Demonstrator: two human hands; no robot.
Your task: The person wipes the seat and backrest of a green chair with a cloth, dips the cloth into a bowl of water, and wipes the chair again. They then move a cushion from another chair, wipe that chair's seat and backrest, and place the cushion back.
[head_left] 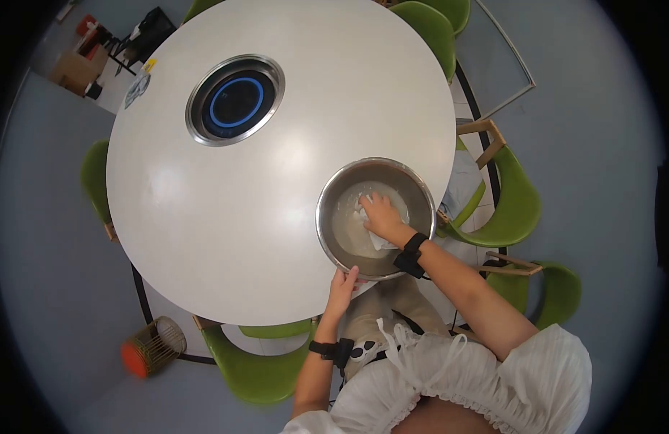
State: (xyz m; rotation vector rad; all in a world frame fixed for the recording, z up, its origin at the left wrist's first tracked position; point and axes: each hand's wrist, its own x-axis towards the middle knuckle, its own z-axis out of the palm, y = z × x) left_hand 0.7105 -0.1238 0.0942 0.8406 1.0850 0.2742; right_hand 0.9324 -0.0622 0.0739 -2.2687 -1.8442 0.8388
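Observation:
A large steel basin (326, 224) stands at the near right edge of the white round table, with cloudy liquid in its bottom. My right hand (381, 217) reaches down inside it, fingers curled over a crumpled white cloth (380, 242). Part of that cloth is hidden under my palm, and whether it is fabric or paper is hard to tell. At the basin's near rim, my left hand (343, 286) grips the edge, thumb on the outer wall. Both wrists carry black straps.
The round table (226, 217) has an inset cooktop with a blue ring (237, 103) toward the far left. A small packet (138, 88) lies at the left edge. Green chairs (511, 202) surround the table. A wire basket (157, 346) lies on the floor at lower left.

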